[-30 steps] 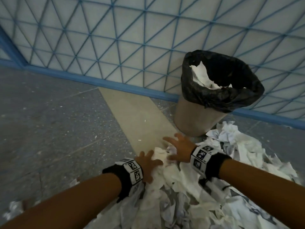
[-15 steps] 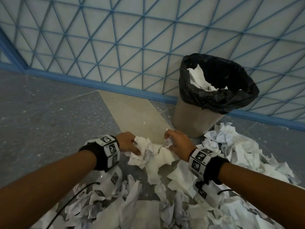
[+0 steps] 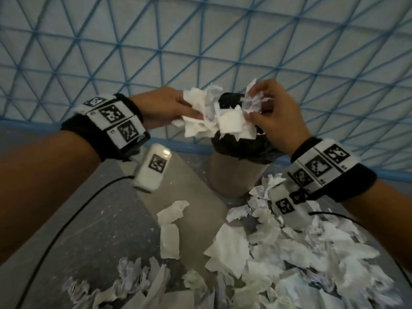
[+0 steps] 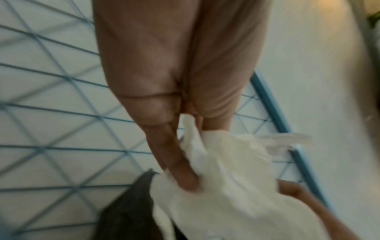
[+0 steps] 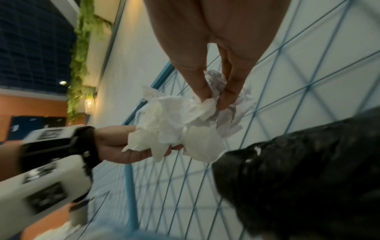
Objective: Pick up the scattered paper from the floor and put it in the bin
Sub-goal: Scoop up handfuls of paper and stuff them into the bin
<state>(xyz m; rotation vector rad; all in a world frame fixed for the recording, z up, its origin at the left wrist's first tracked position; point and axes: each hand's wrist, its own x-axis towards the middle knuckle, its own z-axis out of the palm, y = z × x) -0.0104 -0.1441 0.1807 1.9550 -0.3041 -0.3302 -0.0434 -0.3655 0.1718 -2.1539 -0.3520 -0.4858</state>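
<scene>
Both hands hold one bundle of crumpled white paper (image 3: 219, 118) above the mouth of the bin (image 3: 236, 172), a tan cylinder lined with a black bag (image 5: 304, 170). My left hand (image 3: 165, 109) grips the bundle's left side, thumb over the paper (image 4: 222, 162). My right hand (image 3: 270, 108) pinches its right side between thumb and fingers, seen in the right wrist view around the paper (image 5: 185, 123). A big heap of scattered paper (image 3: 278, 253) covers the floor below, right of centre.
The bin stands against a white wall with a blue triangular grid (image 3: 200, 41) and a blue skirting (image 3: 182, 146). Grey floor (image 3: 89, 219) lies to the left. Loose sheets (image 3: 169, 228) lie before the bin. Sensor cables (image 3: 66, 221) hang from both wrists.
Both hands have lifted the paper bundle from the floor heap up to above the bin's mouth. The view has tilted with them.
</scene>
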